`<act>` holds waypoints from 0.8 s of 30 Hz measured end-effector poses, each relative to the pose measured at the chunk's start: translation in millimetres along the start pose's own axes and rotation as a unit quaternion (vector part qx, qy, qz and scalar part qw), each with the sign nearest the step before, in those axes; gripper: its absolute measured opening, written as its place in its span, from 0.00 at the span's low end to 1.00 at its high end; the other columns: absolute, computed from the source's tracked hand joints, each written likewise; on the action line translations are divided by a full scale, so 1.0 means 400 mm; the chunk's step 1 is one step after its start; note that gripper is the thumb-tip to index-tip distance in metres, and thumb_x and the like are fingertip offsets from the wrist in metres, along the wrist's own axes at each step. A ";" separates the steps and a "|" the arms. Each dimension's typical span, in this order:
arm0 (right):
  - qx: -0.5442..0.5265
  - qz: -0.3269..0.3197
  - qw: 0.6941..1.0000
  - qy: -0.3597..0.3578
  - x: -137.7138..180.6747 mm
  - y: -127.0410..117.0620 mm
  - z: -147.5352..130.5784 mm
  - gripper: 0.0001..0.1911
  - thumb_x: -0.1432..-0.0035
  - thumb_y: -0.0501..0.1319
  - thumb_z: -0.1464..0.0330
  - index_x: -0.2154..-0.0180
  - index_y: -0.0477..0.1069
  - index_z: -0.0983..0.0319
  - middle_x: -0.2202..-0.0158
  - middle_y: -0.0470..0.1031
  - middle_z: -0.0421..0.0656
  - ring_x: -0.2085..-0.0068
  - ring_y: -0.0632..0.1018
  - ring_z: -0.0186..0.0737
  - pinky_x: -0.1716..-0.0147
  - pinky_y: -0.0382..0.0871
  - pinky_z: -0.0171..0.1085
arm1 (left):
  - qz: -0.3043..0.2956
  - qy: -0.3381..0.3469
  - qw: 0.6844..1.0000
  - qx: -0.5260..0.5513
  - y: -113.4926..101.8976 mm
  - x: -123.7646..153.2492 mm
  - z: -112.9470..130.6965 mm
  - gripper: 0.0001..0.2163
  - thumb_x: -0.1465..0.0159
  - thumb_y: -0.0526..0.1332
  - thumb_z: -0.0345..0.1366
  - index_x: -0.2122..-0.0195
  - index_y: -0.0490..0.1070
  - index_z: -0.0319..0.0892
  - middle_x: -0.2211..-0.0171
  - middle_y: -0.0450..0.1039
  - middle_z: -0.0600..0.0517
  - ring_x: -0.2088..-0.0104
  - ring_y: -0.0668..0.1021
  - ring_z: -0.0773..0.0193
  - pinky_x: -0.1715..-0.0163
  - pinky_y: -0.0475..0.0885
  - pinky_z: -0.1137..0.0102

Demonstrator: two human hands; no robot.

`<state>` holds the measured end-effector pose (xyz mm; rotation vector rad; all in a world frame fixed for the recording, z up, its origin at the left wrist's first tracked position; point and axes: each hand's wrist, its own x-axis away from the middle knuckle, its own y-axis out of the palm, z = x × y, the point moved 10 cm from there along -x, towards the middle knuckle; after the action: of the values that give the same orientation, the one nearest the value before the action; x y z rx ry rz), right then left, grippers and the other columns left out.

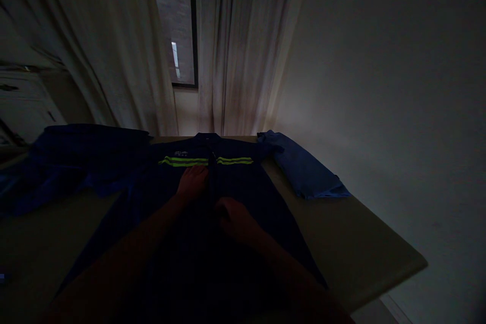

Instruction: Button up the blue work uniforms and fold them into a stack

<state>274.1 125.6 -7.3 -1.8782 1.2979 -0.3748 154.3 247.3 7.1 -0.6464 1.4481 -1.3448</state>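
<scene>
Dim table point(364, 243), blue jacket point(250, 187) spread front-up. My left hand point(193, 182) lies open on it; my right hand point(235, 218) looks curled, grip unclear. I'd keep the front edges flat and aligned.

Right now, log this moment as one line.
left hand: on work jacket chest, below hi-vis stripes | right hand: on its centre front, lower | jacket: flat on table

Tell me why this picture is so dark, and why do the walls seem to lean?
Head view: very dim, with faint light only around the window and curtains; the stripes on the jacket stand out, the left hand catches some light, and the right hand sinks into near black; the wide lens makes the curtains and wall lean.
</scene>
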 end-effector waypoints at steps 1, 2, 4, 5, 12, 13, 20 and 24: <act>-0.018 0.008 1.000 0.005 -0.004 -0.016 0.013 0.16 0.44 0.61 0.79 0.55 0.73 0.60 0.55 0.77 0.43 0.52 0.77 0.40 0.51 0.68 0.37 | 0.003 0.002 1.000 0.000 -0.009 0.021 0.013 0.15 0.30 0.50 0.34 0.57 0.78 0.44 0.52 0.77 0.41 0.48 0.76 0.48 0.44 0.67 0.55; -0.025 0.019 0.999 0.019 -0.008 -0.033 0.028 0.13 0.43 0.62 0.78 0.56 0.73 0.60 0.56 0.77 0.43 0.53 0.77 0.40 0.51 0.68 0.37 | 0.005 0.007 1.000 0.004 -0.016 0.047 0.027 0.15 0.29 0.49 0.35 0.58 0.77 0.44 0.54 0.77 0.41 0.50 0.77 0.50 0.45 0.68 0.57; -0.007 0.034 0.997 0.062 -0.010 -0.058 0.058 0.05 0.41 0.65 0.72 0.60 0.75 0.61 0.58 0.77 0.44 0.55 0.78 0.41 0.52 0.68 0.39 | 0.002 0.020 0.999 0.035 -0.026 0.113 0.055 0.16 0.28 0.49 0.37 0.60 0.77 0.44 0.57 0.77 0.44 0.53 0.78 0.52 0.47 0.70 0.59; 0.013 0.034 0.996 0.080 -0.007 -0.065 0.066 0.06 0.41 0.68 0.67 0.61 0.75 0.62 0.58 0.77 0.45 0.56 0.77 0.42 0.54 0.69 0.39 | -0.010 0.030 0.998 0.063 -0.026 0.152 0.069 0.15 0.28 0.49 0.39 0.60 0.77 0.45 0.59 0.77 0.45 0.54 0.78 0.54 0.48 0.71 0.60; 0.083 -0.006 0.994 0.072 0.027 -0.062 0.028 0.08 0.41 0.69 0.63 0.66 0.76 0.61 0.60 0.76 0.45 0.61 0.77 0.42 0.59 0.68 0.39 | -0.148 0.075 0.948 0.272 0.004 0.399 0.130 0.08 0.32 0.60 0.41 0.54 0.74 0.50 0.51 0.75 0.50 0.51 0.78 0.58 0.49 0.72 0.65; 0.049 -0.015 0.997 0.053 0.029 -0.058 0.016 0.06 0.41 0.68 0.65 0.64 0.77 0.61 0.61 0.77 0.44 0.61 0.77 0.41 0.60 0.67 0.37 | -0.151 0.069 0.945 0.283 0.007 0.411 0.129 0.07 0.31 0.59 0.39 0.55 0.74 0.49 0.53 0.76 0.50 0.53 0.78 0.59 0.51 0.72 0.66; -0.159 -0.189 0.967 0.060 0.053 0.027 -0.006 0.15 0.45 0.68 0.69 0.54 0.78 0.62 0.61 0.81 0.41 0.62 0.79 0.38 0.64 0.68 0.32 | -0.149 -0.013 0.935 0.322 0.010 0.409 0.117 0.07 0.30 0.56 0.38 0.61 0.72 0.46 0.61 0.77 0.52 0.60 0.78 0.61 0.57 0.71 0.67; -0.241 -0.208 0.944 0.084 0.053 0.044 0.002 0.11 0.42 0.67 0.67 0.56 0.80 0.61 0.59 0.82 0.41 0.59 0.80 0.40 0.60 0.70 0.34 | -0.160 -0.059 0.923 0.346 0.002 0.420 0.099 0.08 0.30 0.56 0.39 0.59 0.73 0.46 0.61 0.78 0.53 0.61 0.79 0.62 0.59 0.71 0.68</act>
<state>272.3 104.6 -25.1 -2.5988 1.1642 -0.4720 132.8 82.5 -40.3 -0.4851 0.6946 -1.8990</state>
